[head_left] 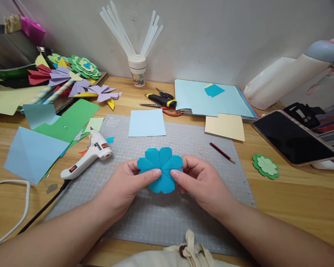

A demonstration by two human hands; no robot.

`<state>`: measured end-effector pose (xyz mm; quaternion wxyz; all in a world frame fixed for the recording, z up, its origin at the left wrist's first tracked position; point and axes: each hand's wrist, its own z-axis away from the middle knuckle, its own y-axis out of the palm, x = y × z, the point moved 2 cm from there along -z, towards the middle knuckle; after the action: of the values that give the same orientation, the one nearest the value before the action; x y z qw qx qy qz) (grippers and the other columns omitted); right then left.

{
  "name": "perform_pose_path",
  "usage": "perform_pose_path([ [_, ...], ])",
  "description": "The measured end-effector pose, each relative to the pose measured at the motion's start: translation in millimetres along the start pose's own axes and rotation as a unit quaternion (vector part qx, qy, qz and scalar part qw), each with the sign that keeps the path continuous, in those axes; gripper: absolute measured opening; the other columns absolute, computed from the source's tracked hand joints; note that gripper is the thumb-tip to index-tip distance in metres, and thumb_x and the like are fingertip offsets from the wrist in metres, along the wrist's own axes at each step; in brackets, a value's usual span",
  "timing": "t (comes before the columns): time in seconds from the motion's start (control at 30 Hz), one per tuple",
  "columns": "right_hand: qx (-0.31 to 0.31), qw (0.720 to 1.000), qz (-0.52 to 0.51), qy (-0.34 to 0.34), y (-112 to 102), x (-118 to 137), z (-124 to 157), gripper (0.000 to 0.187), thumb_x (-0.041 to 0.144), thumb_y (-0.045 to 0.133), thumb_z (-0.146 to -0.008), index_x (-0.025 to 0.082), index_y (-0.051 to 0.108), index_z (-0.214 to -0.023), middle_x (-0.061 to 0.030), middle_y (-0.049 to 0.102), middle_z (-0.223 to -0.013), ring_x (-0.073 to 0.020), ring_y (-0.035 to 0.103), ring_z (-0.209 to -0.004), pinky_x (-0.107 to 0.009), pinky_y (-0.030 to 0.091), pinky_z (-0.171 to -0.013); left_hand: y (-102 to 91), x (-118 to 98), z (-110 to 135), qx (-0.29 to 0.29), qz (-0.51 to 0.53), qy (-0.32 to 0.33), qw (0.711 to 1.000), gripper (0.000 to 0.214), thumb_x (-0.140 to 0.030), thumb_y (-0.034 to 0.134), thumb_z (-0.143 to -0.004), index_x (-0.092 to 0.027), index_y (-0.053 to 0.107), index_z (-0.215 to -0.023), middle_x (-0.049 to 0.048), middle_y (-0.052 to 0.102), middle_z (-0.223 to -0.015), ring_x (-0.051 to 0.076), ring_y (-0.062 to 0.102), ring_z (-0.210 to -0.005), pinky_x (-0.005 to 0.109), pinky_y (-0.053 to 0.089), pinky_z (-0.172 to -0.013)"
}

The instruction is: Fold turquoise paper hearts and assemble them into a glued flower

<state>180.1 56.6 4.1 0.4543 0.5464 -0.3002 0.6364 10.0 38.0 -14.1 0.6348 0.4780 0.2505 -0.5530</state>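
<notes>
A blue folded paper flower point(160, 163) with rounded petals sits just above the grey cutting mat point(167, 218), held between both my hands. My left hand point(128, 185) grips its left side, thumb pressed on top near the centre. My right hand point(199, 180) grips the right side the same way, thumb tip almost meeting the left thumb. Both hands have fingers curled under the flower.
A white glue gun point(87, 154) lies left on the mat, with a pale blue square point(146, 123), a pencil point(222, 152), scissors point(161, 101) and paper sheets point(211, 100) behind. A phone point(293, 138) and green paper clover point(265, 166) are right; paper flowers point(72, 79) and a cup of glue sticks point(137, 70) are at the back.
</notes>
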Motion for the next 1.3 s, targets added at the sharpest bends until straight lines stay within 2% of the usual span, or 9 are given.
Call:
perform_pose_path([
  [0.17,0.011,1.0,0.001,0.005,1.7,-2.1,1.7,0.018,0.028,0.062,-0.079,0.019,0.05,-0.07,0.0041,0.049,-0.065,-0.0084,0.043,-0.057,-0.022,0.036,-0.052,1.8,-1.5,2.0,-0.015,-0.03,0.008,0.999,0.018,-0.033,0.078,-0.069,-0.018,0.073,-0.079,0.0004,0.075,-0.079,0.013,0.061,-0.072,0.023,0.048,-0.072],
  [0.33,0.008,1.0,-0.011,0.001,1.1,-2.6,2.9,0.016,0.031,0.062,-0.081,0.018,0.055,-0.076,0.003,0.052,-0.068,-0.0093,0.046,-0.061,-0.021,0.038,-0.053,4.8,-2.6,4.6,-0.011,-0.043,0.002,0.999,0.018,-0.032,0.079,-0.066,-0.019,0.073,-0.076,-0.0009,0.074,-0.074,0.013,0.062,-0.065,0.022,0.05,-0.065],
  [0.6,0.035,0.998,-0.045,0.034,3.5,-3.7,0.8,0.02,0.033,0.066,-0.078,0.018,0.055,-0.072,0.0037,0.052,-0.065,-0.0089,0.048,-0.059,-0.021,0.04,-0.053,4.9,-2.4,3.0,0.008,-0.059,0.004,0.998,0.014,-0.031,0.077,-0.07,-0.019,0.072,-0.075,-0.001,0.074,-0.074,0.012,0.062,-0.065,0.021,0.049,-0.066],
  [0.83,0.046,0.994,-0.058,0.083,2.2,-7.8,1.7,0.024,0.04,0.066,-0.077,0.017,0.06,-0.081,0.0011,0.056,-0.07,-0.0099,0.05,-0.061,-0.022,0.042,-0.055,6.6,-2.0,5.4,0.038,-0.023,-0.03,0.999,0.024,-0.037,0.07,-0.076,-0.014,0.069,-0.076,0.0041,0.073,-0.072,0.015,0.062,-0.067,0.027,0.05,-0.069],
  [1.03,0.061,0.991,-0.067,0.098,3.5,-6.0,2.0,0.025,0.041,0.068,-0.075,0.018,0.058,-0.078,0.0017,0.055,-0.068,-0.0097,0.049,-0.059,-0.021,0.041,-0.053,5.2,-0.3,4.7,0.021,-0.023,-0.032,0.999,0.024,-0.036,0.074,-0.072,-0.014,0.068,-0.078,0.0043,0.072,-0.075,0.015,0.061,-0.064,0.026,0.05,-0.064],
  [1.3,0.095,0.984,-0.095,0.115,2.3,-7.0,2.2,0.022,0.036,0.07,-0.074,0.018,0.061,-0.082,0.0008,0.06,-0.07,-0.0104,0.054,-0.06,-0.022,0.043,-0.054,10.0,-3.4,6.3,0.082,0.011,-0.067,0.994,0.021,-0.035,0.071,-0.074,-0.014,0.069,-0.071,0.0034,0.07,-0.067,0.013,0.059,-0.06,0.022,0.048,-0.059],
])
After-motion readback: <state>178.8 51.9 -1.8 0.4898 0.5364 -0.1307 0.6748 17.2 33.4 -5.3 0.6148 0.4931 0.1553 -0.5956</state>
